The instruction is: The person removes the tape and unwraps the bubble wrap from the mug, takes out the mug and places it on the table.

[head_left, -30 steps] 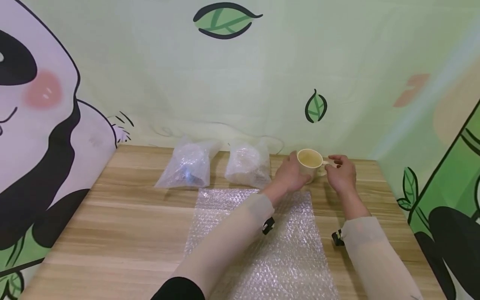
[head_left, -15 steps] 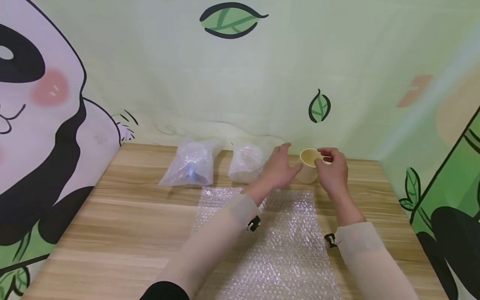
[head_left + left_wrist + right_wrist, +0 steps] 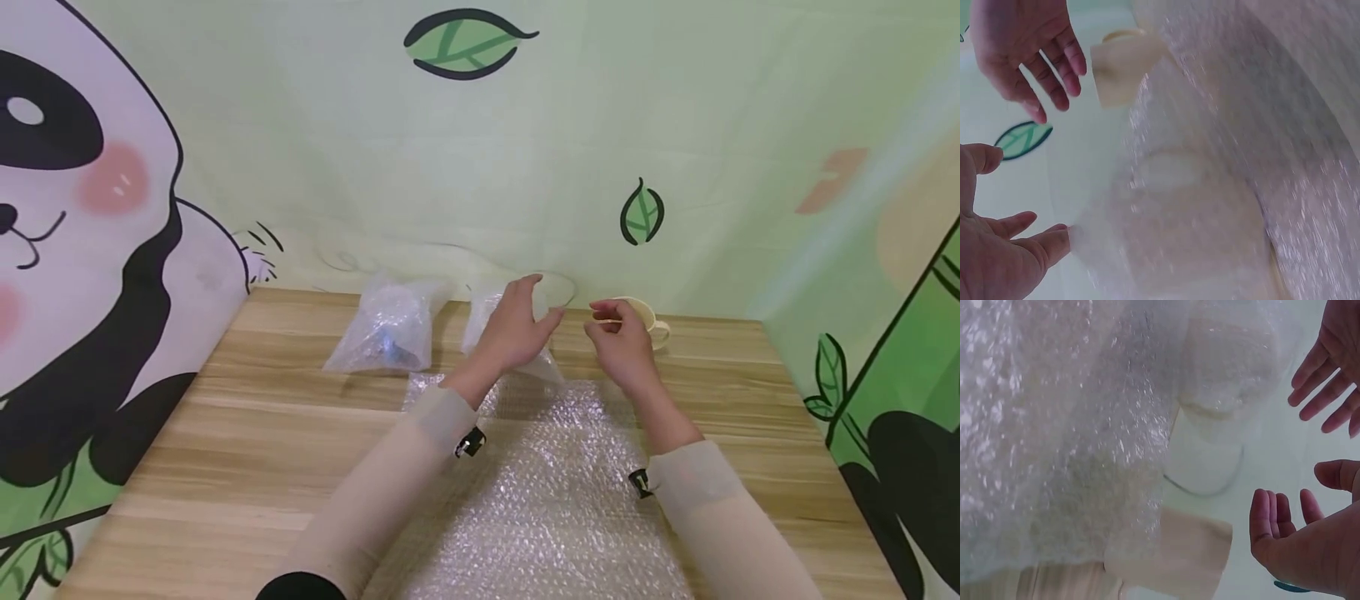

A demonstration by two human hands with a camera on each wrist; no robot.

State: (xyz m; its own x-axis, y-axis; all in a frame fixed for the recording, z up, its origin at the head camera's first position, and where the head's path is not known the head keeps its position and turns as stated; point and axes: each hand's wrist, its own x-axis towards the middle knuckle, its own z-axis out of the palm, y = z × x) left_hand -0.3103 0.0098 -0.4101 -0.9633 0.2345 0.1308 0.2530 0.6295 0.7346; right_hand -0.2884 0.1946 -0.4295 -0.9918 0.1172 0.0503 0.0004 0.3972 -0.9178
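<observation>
A cream mug (image 3: 643,310) stands upright at the back of the table, its handle turned to the right. My right hand (image 3: 621,343) hovers in front of it, fingers loosely bent and holding nothing, hiding much of the mug in the head view. My left hand (image 3: 513,329) is spread over a bubble-wrapped bundle (image 3: 480,321), thumb and fingers apart. In the left wrist view a fingertip of the left hand is right at the bundle's edge (image 3: 1091,240). Below both hands lies a flat sheet of bubble wrap (image 3: 562,492).
Another bubble-wrapped bundle (image 3: 386,329), with something blue inside, sits at the back left. The wooden table (image 3: 247,450) ends at a printed wall cloth (image 3: 525,167) with a panda and leaves. A thin cord shows along the cloth's base.
Both hands have moved left: the left from the mug's side to over the middle bundle, the right from the handle across the mug's front. The mug stays standing at the back.
</observation>
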